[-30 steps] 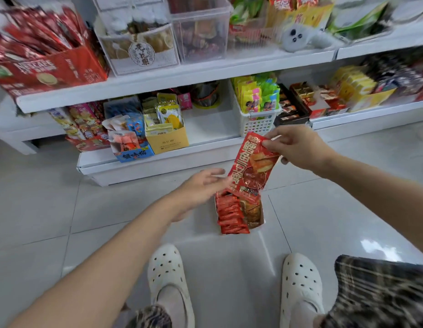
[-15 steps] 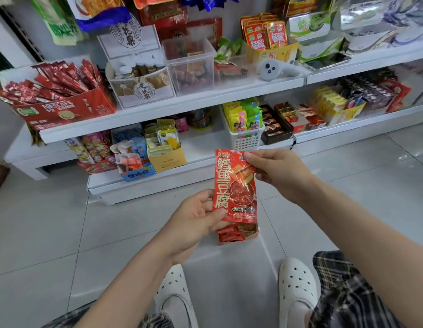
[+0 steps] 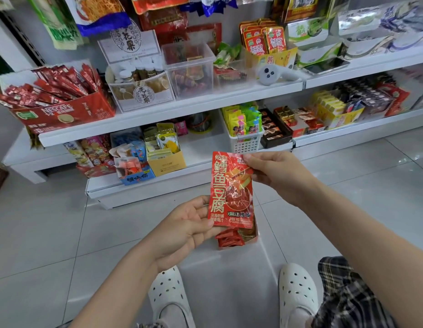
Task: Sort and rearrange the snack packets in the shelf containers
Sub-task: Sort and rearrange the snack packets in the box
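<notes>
A red snack packet (image 3: 230,189) with gold lettering hangs upright in front of me. My right hand (image 3: 274,172) pinches its top right corner. My left hand (image 3: 184,226) holds its lower left edge, fingers behind the packet. Directly below, on the floor, sits a small open box (image 3: 236,236) with several more red packets, partly hidden by the held one. Behind stand white shelves (image 3: 170,110) with snack containers.
The lower shelf carries a yellow carton (image 3: 167,162), a blue box (image 3: 134,177) and a white basket (image 3: 246,140). The upper shelf bears a red Nescafe box (image 3: 61,112), clear bins (image 3: 189,72) and a white handheld device (image 3: 274,73). My white clogs (image 3: 169,294) stand on grey floor tiles.
The packet turned from tilted to upright and rose toward me. My left hand came up from reaching below and took its lower edge. The view lifted, showing more shelf.
</notes>
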{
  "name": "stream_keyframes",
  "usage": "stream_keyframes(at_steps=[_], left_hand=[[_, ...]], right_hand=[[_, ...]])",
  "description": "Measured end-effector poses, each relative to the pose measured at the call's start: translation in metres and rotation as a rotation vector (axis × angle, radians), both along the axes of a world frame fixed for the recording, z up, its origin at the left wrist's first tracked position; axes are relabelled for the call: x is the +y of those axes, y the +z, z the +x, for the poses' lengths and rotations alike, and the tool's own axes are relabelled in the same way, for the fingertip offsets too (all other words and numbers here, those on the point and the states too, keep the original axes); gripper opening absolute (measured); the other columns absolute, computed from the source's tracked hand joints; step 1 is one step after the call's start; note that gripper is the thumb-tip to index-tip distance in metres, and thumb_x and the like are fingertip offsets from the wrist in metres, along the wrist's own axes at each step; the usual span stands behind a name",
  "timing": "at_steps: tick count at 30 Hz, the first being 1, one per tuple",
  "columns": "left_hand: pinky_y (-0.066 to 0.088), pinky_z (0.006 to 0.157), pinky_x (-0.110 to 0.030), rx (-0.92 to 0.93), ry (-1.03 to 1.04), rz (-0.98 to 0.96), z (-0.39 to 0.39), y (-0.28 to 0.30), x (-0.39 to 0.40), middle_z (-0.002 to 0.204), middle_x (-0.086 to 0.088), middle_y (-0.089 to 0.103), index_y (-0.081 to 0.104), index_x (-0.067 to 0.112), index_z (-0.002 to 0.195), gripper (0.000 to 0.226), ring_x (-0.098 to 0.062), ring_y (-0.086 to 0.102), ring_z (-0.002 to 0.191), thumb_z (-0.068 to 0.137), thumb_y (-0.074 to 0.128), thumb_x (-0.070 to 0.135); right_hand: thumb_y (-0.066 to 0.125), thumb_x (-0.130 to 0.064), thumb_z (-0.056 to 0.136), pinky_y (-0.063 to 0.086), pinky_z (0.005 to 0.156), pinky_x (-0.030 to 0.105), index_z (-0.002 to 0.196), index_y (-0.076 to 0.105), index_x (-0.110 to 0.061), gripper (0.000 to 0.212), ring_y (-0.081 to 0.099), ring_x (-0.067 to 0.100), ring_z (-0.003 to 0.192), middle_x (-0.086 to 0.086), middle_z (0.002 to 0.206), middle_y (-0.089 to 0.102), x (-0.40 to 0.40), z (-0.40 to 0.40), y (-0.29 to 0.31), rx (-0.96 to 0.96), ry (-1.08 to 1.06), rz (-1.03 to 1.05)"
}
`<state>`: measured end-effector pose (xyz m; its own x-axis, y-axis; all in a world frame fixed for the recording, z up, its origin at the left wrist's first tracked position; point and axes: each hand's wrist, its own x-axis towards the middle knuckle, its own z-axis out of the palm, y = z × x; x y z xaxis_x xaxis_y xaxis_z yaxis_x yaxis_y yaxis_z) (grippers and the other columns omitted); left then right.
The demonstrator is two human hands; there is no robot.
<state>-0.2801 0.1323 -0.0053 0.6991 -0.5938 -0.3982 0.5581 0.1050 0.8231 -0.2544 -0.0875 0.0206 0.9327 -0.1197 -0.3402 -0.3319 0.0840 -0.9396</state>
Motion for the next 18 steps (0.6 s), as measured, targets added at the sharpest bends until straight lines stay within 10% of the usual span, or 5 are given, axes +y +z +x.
stream_keyframes(at_steps=[5, 12, 18], left_hand=[[0.041, 0.105, -0.056, 0.326, 0.180, -0.254, 0.000, 0.010, -0.014, 0.132, -0.025, 0.058, 0.057, -0.001, 0.125, 0.060, -0.039, 0.057, 0.121, 0.091, 0.050, 0.048], [0.056, 0.058, -0.024, 0.196, 0.223, -0.126, -0.002, 0.011, -0.035, 0.093, -0.011, 0.073, 0.066, 0.002, 0.113, 0.035, -0.016, 0.070, 0.076, 0.081, 0.064, 0.015], [0.055, 0.063, -0.024, -0.116, 0.440, 0.221, 0.008, 0.005, -0.031, 0.100, -0.009, 0.075, 0.062, 0.005, 0.107, 0.017, -0.018, 0.073, 0.086, 0.091, 0.063, 0.008]], right_hand=[[0.060, -0.022, 0.091, 0.055, 0.065, 0.016, 0.091, 0.068, -0.008, 0.016, 0.059, 0.014, 0.082, 0.007, 0.085, 0.067, 0.003, 0.002, 0.000, 0.007, 0.107, 0.279], [0.051, -0.017, 0.097, 0.058, 0.081, 0.028, 0.110, 0.066, -0.005, 0.023, 0.067, 0.020, 0.091, 0.009, 0.097, 0.072, 0.008, 0.006, 0.004, -0.028, 0.180, 0.434], [0.048, -0.044, 0.096, 0.058, 0.080, 0.030, 0.117, 0.065, -0.011, 0.043, 0.069, 0.021, 0.102, 0.006, 0.110, 0.073, -0.003, 0.006, 0.005, 0.004, 0.240, 0.233]])
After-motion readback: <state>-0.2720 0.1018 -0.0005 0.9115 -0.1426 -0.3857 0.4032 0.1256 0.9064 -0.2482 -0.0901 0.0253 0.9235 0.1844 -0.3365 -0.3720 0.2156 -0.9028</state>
